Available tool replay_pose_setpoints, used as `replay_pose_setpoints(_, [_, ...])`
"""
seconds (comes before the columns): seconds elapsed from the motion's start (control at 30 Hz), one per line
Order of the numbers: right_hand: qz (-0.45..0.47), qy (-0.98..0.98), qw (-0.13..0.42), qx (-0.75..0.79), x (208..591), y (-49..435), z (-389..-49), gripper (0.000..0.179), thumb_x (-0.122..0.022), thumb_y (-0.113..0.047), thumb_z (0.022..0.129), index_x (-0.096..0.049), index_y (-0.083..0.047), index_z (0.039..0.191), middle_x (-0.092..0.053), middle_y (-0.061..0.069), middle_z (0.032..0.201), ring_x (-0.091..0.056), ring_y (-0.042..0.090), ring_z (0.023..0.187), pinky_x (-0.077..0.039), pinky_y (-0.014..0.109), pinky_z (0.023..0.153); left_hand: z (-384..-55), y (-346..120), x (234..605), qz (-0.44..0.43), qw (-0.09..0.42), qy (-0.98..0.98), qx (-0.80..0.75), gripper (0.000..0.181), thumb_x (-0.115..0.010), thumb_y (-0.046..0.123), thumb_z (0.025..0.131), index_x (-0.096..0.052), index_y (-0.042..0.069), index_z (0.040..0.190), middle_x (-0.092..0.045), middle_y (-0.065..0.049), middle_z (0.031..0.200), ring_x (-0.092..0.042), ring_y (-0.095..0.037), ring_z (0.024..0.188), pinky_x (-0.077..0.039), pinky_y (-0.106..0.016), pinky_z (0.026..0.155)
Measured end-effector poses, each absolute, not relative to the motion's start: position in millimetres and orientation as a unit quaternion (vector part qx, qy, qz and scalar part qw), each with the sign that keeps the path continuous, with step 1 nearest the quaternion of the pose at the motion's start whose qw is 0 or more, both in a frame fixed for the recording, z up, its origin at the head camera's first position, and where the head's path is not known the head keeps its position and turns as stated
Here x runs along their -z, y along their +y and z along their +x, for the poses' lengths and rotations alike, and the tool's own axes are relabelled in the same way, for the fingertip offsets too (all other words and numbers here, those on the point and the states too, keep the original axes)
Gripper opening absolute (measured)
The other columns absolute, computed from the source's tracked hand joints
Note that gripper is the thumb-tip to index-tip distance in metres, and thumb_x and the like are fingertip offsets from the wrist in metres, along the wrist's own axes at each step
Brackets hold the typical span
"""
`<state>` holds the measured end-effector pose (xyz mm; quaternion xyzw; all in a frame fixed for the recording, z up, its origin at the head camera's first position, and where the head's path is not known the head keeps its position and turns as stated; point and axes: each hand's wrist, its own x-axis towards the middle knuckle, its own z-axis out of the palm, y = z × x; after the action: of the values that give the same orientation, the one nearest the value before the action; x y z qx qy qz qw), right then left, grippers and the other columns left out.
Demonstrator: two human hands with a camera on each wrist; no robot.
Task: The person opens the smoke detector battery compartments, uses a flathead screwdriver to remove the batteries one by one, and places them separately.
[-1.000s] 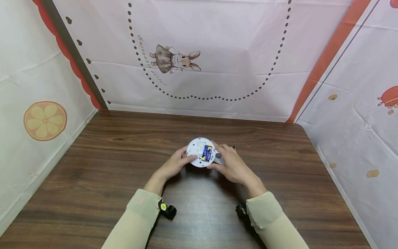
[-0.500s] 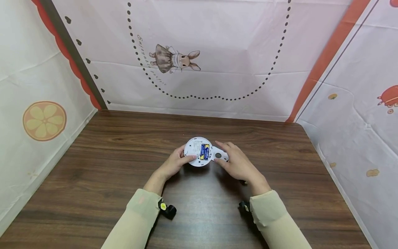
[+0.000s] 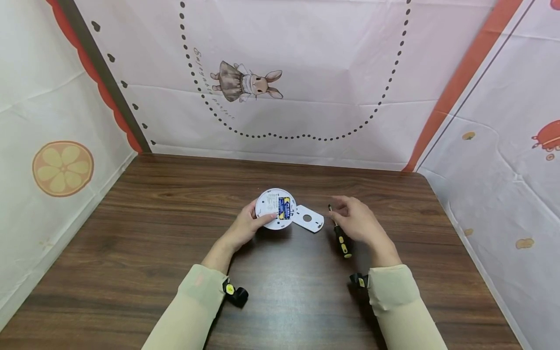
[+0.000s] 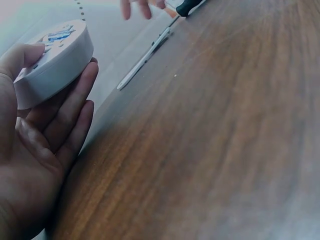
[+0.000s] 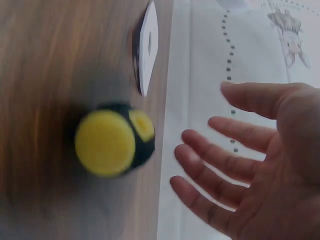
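Observation:
In the head view my left hand (image 3: 243, 228) holds a round white battery-powered device (image 3: 267, 205), its thumb on the face and its fingers beneath. Blue-and-yellow batteries (image 3: 285, 208) show in that face, which is turned up. The left wrist view has the device (image 4: 59, 74) raised off the table. To its right a white rounded plate (image 3: 316, 223) with a round hole lies on the wood, apart from the device. My right hand (image 3: 360, 222) hovers beside a black-and-yellow screwdriver (image 3: 342, 242); its fingers are loosely bent with nothing between them. The screwdriver's yellow butt end (image 5: 105, 143) faces the right wrist camera.
A dark wooden table (image 3: 153, 233) lies under everything. Printed white cloth (image 3: 328, 63) rises behind it and at both sides. Each wrist carries a small black camera, such as the left one (image 3: 236, 295).
My right hand has let go of the white plate, leaving it on the table, and moved right to the screwdriver. The left hand has shifted the device slightly left and up.

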<state>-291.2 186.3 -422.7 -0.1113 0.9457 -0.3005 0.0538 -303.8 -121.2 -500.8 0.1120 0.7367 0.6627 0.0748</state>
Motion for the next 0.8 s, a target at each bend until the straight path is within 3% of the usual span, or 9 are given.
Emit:
replay_pose_setpoints(0.17, [-0.065, 0.956, 0.091, 0.270, 420.5, 194.6, -291.9, 0.055, -0.067, -0.035, 0.099, -0.055, -0.001, 0.141, -0.072, 0.019, 0.121, -0.069, 0.035, 0.111, -0.055, 0.054, 0.095, -306.3, -121.3, 502.1, 0.096, 0.071, 0.731, -0.672, 0.054, -0.070, 0.016, 0.098, -0.051, 0.002, 0.146, -0.073, -0.010, 0.119, -0.065, -0.001, 0.097, -0.053, -0.014, 0.087])
replay_pose_setpoints(0.33, [-0.037, 0.961, 0.124, 0.245, 419.3, 195.5, -290.2, 0.052, -0.072, -0.043, 0.095, -0.062, -0.002, 0.126, -0.071, 0.018, 0.121, -0.066, 0.036, 0.111, -0.054, 0.052, 0.093, -307.3, -120.6, 501.5, 0.085, 0.079, 0.714, -0.691, 0.050, -0.068, 0.015, 0.099, -0.051, -0.002, 0.143, -0.075, -0.008, 0.112, -0.068, -0.002, 0.091, -0.057, -0.017, 0.080])
replay_pose_setpoints(0.6, [-0.018, 0.965, 0.158, 0.209, 423.2, 196.9, -289.6, 0.042, -0.075, -0.049, 0.091, -0.066, -0.008, 0.096, -0.066, 0.006, 0.087, -0.059, 0.023, 0.079, -0.048, 0.033, 0.066, -308.0, -119.8, 502.0, 0.084, 0.081, 0.711, -0.693, 0.050, -0.068, 0.013, 0.099, -0.051, -0.003, 0.143, -0.075, -0.005, 0.110, -0.068, -0.001, 0.090, -0.057, -0.017, 0.080])
replay_pose_setpoints(0.8, [-0.009, 0.959, 0.190, 0.209, 425.6, 195.7, -288.1, 0.043, -0.075, -0.052, 0.091, -0.066, -0.011, 0.084, -0.063, 0.003, 0.065, -0.059, 0.018, 0.063, -0.045, 0.030, 0.056, -306.9, -120.1, 501.0, 0.079, 0.086, 0.708, -0.696, 0.049, -0.067, 0.015, 0.100, -0.051, -0.002, 0.143, -0.074, -0.008, 0.114, -0.069, -0.002, 0.091, -0.059, -0.018, 0.081])
